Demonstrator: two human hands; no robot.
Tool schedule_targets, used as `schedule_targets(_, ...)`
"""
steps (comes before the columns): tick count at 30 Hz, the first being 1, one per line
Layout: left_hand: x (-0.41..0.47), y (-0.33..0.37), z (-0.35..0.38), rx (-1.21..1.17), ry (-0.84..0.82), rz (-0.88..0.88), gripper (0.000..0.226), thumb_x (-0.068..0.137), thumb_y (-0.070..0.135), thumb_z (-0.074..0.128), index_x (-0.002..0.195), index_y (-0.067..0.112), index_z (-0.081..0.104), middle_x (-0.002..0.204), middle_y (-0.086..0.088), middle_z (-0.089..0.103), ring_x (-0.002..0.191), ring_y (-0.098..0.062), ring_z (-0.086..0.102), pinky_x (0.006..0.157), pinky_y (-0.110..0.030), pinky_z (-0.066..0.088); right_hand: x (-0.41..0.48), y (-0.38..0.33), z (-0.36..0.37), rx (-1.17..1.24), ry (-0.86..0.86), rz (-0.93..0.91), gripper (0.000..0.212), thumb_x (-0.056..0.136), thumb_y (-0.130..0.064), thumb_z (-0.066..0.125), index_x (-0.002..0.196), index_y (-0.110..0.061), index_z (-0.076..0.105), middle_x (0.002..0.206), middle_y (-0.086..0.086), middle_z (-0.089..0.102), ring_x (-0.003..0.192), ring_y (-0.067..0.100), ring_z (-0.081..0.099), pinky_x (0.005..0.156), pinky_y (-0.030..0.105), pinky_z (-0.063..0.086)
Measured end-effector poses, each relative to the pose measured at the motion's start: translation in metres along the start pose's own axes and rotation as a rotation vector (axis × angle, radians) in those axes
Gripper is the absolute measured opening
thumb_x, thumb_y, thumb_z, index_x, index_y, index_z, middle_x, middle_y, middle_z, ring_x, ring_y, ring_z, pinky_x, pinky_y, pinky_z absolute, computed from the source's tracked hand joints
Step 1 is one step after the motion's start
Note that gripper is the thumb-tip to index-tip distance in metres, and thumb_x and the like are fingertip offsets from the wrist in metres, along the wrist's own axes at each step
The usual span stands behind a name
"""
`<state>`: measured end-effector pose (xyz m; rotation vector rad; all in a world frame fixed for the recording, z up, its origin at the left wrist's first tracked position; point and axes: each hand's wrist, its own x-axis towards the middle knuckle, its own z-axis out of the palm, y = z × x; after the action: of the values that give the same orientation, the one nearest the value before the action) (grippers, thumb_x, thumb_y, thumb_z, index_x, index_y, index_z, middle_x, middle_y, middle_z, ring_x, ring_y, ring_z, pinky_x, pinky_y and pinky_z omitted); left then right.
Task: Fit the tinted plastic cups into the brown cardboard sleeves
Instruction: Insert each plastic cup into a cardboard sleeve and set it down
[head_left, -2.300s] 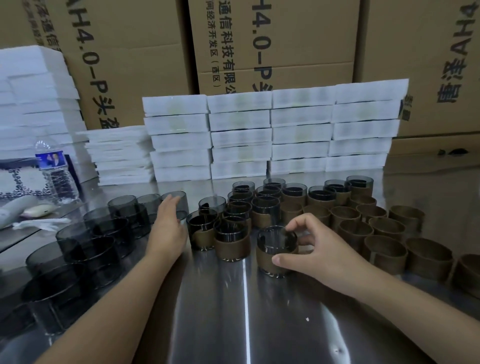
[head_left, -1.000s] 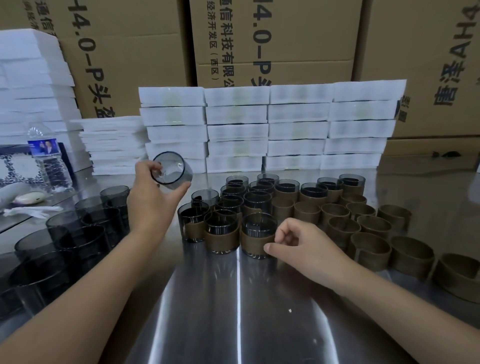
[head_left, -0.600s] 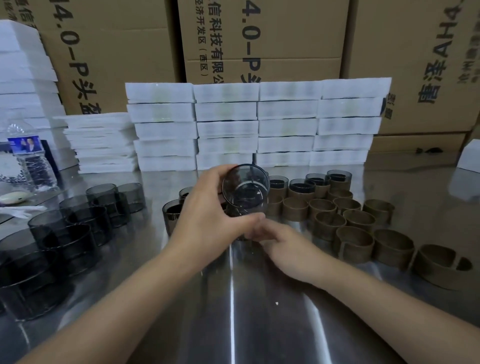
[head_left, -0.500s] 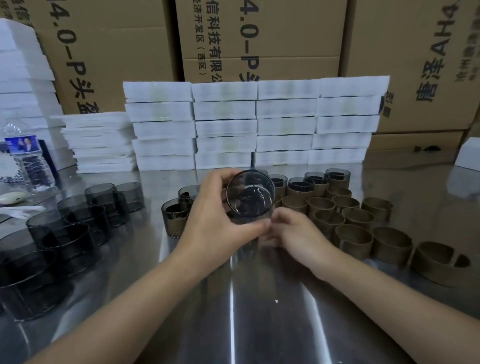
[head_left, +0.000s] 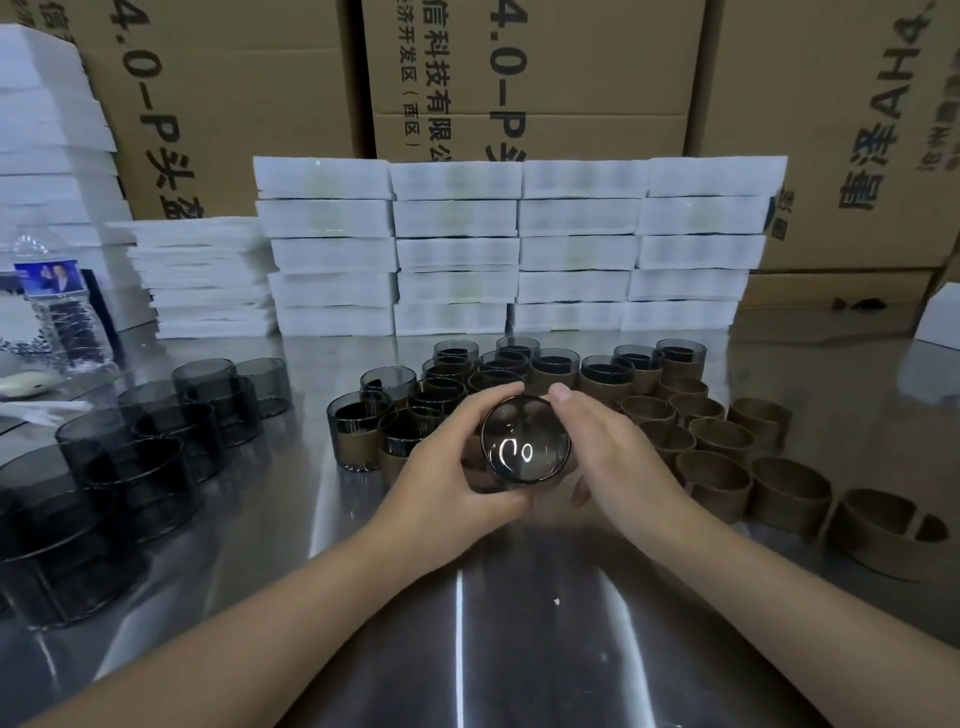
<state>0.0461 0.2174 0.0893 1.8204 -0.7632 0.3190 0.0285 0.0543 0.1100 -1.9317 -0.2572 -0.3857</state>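
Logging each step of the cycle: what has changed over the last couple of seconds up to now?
The left hand picked a tinted cup from the bare cups on the left and carried it to the centre. The right hand left the sleeved cups and now holds the lifted cup too. The empty sleeves stayed put.

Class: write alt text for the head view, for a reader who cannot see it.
The left hand and right hand hold one tinted plastic cup, tilted toward the camera, over a table; bare cups stand left, sleeved cups behind, empty sleeves right.
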Motion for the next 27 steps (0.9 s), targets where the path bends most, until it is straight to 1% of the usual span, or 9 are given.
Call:
schedule_targets(3,0.001,-0.001,0.000,-0.066,0.050,-0.037,0.077,0.061,0.024,0.083,0.123,0.053,0.050,0.118,0.017,0.065,0.104,-0.010,0.067,0.082,-0.025,0.057,-0.004,-0.002,0.000,-0.052,-0.056,-0.093,0.029,0.079,-0.060,0.048,0.099,-0.046,0.062,0.092,-0.023,0.067,0.079,-0.002,0.064,0.063,0.014,0.047)
schedule_targets(5,0.002,-0.003,-0.002,-0.082,0.059,-0.051,0.077,0.062,0.016,0.080,0.125,0.049,0.049,0.115,0.018,0.067,0.101,-0.009,0.068,0.079,-0.024,0.056,-0.006,-0.002,0.000,-0.102,-0.087,-0.136,0.048,0.069,-0.061,0.060,0.114,-0.047,0.057,0.106,-0.025,0.065,0.096,-0.004,0.062,0.080,0.021,0.050)
schedule_targets(10,0.000,-0.001,-0.005,-0.082,0.053,-0.041,0.076,0.064,0.007,0.074,0.125,0.046,0.050,0.119,0.024,0.064,0.106,-0.003,0.065,0.076,-0.018,0.053,-0.007,-0.001,0.000,-0.097,-0.083,-0.180,0.066,0.062,-0.053,0.074,0.124,-0.040,0.055,0.112,-0.022,0.065,0.092,-0.005,0.062,0.080,0.021,0.046)
schedule_targets(14,-0.001,-0.002,-0.005,-0.043,0.036,-0.042,0.083,0.070,-0.003,0.075,0.129,0.049,0.047,0.114,0.028,0.065,0.102,-0.002,0.067,0.077,-0.014,0.052,-0.006,0.000,0.000,-0.077,-0.078,-0.173,0.078,0.059,-0.054,0.075,0.130,-0.033,0.052,0.120,-0.016,0.063,0.111,0.004,0.061,0.097,0.035,0.050)
schedule_targets(16,0.000,-0.004,-0.004,-0.037,0.024,-0.050,0.087,0.072,-0.006,0.075,0.127,0.055,0.046,0.112,0.028,0.066,0.100,-0.004,0.068,0.077,-0.016,0.055,-0.006,0.000,0.001,-0.084,-0.077,-0.166,0.080,0.057,-0.057,0.075,0.130,-0.035,0.052,0.121,-0.016,0.063,0.113,0.003,0.060,0.099,0.035,0.049)
schedule_targets(18,0.000,-0.005,-0.003,-0.028,0.021,-0.054,0.088,0.068,0.002,0.076,0.122,0.065,0.048,0.114,0.028,0.066,0.099,-0.004,0.069,0.080,-0.023,0.056,-0.006,0.001,0.001,-0.108,-0.076,-0.162,0.080,0.056,-0.059,0.073,0.130,-0.040,0.050,0.119,-0.019,0.064,0.113,-0.001,0.059,0.099,0.032,0.049)
schedule_targets(20,0.001,-0.005,-0.001,-0.021,0.018,-0.051,0.085,0.065,0.006,0.073,0.117,0.069,0.048,0.116,0.029,0.064,0.101,0.000,0.067,0.083,-0.020,0.056,-0.006,0.001,0.000,-0.131,-0.074,-0.164,0.078,0.056,-0.060,0.072,0.128,-0.045,0.050,0.116,-0.022,0.065,0.112,-0.004,0.059,0.099,0.030,0.049)
schedule_targets(24,0.000,-0.009,0.001,-0.016,0.018,-0.052,0.081,0.065,0.005,0.073,0.122,0.058,0.052,0.119,0.024,0.064,0.108,-0.002,0.064,0.087,-0.015,0.050,-0.007,-0.001,-0.001,-0.145,-0.081,-0.169,0.068,0.056,-0.059,0.072,0.120,-0.050,0.050,0.111,-0.029,0.064,0.106,-0.010,0.058,0.094,0.022,0.049)
schedule_targets(27,-0.001,-0.010,0.000,0.021,0.009,-0.051,0.080,0.064,0.007,0.075,0.132,0.041,0.051,0.120,0.023,0.064,0.113,0.000,0.061,0.090,-0.014,0.048,-0.008,-0.002,0.000,-0.166,-0.076,-0.162,0.067,0.054,-0.063,0.072,0.116,-0.047,0.051,0.107,-0.028,0.064,0.103,-0.009,0.059,0.091,0.025,0.051)
